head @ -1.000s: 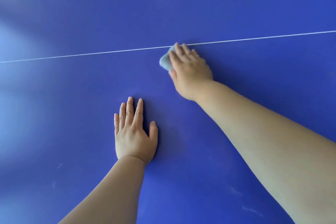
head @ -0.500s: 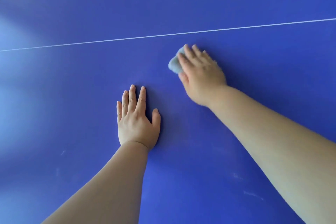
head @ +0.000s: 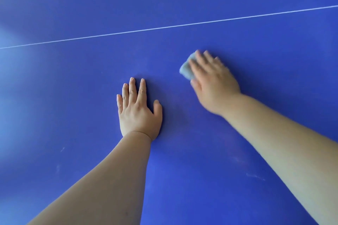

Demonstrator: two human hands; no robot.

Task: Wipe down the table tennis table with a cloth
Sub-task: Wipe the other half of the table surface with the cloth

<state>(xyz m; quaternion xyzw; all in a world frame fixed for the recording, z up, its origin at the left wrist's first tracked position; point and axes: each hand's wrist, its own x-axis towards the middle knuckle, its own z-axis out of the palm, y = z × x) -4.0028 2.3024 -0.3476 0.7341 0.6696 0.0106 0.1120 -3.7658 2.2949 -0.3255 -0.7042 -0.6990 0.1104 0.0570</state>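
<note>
Hands: left hand [head: 139, 113] flat, fingers straight, palm down on table tennis table [head: 73, 97], holding nothing. Right hand [head: 212, 82], blurred, fingers stretched almost straight over cloth [head: 186, 70], pressing it onto the blue surface, to the right of the left hand and short of the white line [head: 164, 27].
Cloth: small grey-blue wad, judged soft, light and pliable, likely to slide easily on the smooth top; best held by flat pressure from above.
Markings: no brand, label or writing legible.
</note>
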